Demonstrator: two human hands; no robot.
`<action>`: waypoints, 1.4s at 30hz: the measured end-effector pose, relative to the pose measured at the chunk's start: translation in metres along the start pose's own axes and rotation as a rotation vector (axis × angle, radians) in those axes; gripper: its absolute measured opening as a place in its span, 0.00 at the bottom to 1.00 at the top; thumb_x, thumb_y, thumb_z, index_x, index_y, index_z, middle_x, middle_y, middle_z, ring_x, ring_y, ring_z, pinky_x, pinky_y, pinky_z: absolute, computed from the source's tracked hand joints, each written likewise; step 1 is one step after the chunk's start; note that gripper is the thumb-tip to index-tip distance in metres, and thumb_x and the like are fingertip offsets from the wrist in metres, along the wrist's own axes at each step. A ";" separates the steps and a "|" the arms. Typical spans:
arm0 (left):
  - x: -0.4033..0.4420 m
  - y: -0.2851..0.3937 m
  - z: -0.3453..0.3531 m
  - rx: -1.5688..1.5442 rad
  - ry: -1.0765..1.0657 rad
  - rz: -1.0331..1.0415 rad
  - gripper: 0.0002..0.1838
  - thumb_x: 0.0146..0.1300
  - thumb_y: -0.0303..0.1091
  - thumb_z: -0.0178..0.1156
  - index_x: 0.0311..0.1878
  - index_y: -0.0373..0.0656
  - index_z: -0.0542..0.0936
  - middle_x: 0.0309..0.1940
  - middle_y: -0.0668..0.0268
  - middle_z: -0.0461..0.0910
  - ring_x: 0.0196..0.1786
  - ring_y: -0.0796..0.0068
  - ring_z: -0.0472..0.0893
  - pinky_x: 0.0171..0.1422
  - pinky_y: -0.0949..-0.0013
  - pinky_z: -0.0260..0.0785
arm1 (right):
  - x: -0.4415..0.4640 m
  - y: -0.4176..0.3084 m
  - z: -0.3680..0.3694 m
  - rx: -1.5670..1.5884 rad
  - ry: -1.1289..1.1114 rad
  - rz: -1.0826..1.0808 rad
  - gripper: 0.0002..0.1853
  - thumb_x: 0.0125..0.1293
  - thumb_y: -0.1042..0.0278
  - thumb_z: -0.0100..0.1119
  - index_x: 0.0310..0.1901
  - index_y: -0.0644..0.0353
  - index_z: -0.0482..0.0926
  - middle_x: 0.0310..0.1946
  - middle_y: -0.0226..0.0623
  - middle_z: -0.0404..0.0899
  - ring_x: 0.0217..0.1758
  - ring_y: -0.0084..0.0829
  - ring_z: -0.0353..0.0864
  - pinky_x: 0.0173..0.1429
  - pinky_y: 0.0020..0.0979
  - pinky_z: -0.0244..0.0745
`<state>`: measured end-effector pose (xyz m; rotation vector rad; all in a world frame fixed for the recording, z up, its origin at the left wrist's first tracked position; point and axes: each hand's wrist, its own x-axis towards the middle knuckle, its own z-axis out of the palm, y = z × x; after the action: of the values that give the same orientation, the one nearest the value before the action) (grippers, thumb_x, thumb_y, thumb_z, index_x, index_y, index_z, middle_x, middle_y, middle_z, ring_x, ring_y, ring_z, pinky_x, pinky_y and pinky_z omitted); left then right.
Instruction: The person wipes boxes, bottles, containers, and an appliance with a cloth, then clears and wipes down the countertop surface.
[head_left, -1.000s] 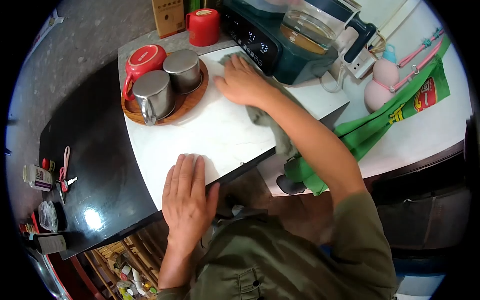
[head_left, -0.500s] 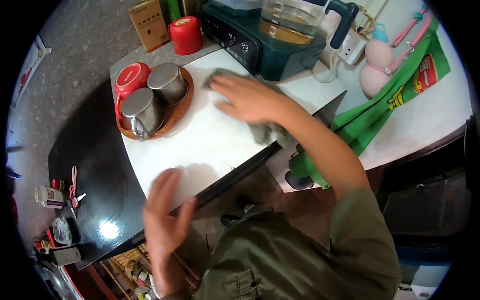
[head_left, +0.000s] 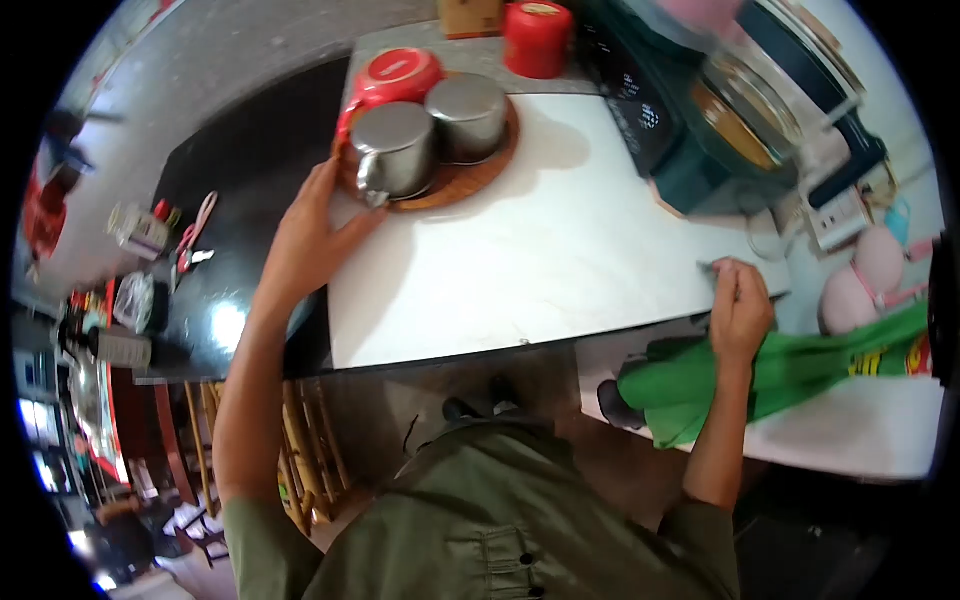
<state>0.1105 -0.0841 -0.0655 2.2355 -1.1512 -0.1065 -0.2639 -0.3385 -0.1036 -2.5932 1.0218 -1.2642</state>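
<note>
My left hand [head_left: 305, 240] is at the near left rim of an oval wooden tray [head_left: 470, 186], fingers along its side and thumb at its front, gripping the edge. On the tray stand two upside-down steel mugs, one [head_left: 395, 150] with its handle toward me and another [head_left: 467, 115] to its right. A red mug [head_left: 400, 72], also overturned, sits behind them. My right hand [head_left: 740, 310] is closed at the right end of the white countertop [head_left: 530, 260]. A bit of grey cloth [head_left: 707, 267] pokes out by its fingertips; the rest is hidden.
A dark green appliance [head_left: 690, 150] with a glass jug stands at the back right. Beside it is a red cup [head_left: 537, 40]. A green bag [head_left: 690, 395] hangs over the lower right ledge. Keys, a jar and bottles lie on the black counter [head_left: 240, 150].
My left hand has moved forward from the counter's front edge to the tray. My right hand has gone right and closed, bringing the cloth off the middle of the countertop. The view has turned.
</note>
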 end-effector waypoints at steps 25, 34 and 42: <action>-0.165 0.028 0.026 -1.376 -0.013 0.105 0.42 0.68 0.48 0.61 0.77 0.41 0.54 0.65 0.55 0.67 0.60 0.66 0.75 0.63 0.62 0.68 | 0.026 -0.269 0.063 1.748 -0.704 -0.055 0.09 0.76 0.69 0.49 0.47 0.64 0.76 0.36 0.29 0.76 0.38 0.16 0.70 0.46 0.21 0.67; -0.213 -0.046 -0.034 -1.340 0.366 -0.152 0.14 0.73 0.27 0.49 0.57 0.33 0.76 0.46 0.70 0.81 0.47 0.84 0.77 0.53 0.75 0.71 | 0.013 -0.389 0.102 1.303 -0.853 -0.359 0.16 0.69 0.73 0.58 0.57 0.65 0.76 0.54 0.42 0.76 0.57 0.28 0.75 0.63 0.30 0.69; -0.321 -0.162 -0.056 -1.357 0.974 -0.368 0.21 0.76 0.37 0.49 0.64 0.34 0.71 0.58 0.62 0.77 0.59 0.74 0.76 0.64 0.69 0.67 | 0.017 -0.581 0.174 1.093 -0.859 -0.735 0.46 0.57 0.46 0.70 0.67 0.73 0.64 0.60 0.57 0.75 0.52 0.42 0.83 0.55 0.38 0.77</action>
<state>0.0463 0.2569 -0.1747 0.9530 0.0166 0.0547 0.1787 0.0645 -0.0066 -2.1092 -0.6539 -0.3522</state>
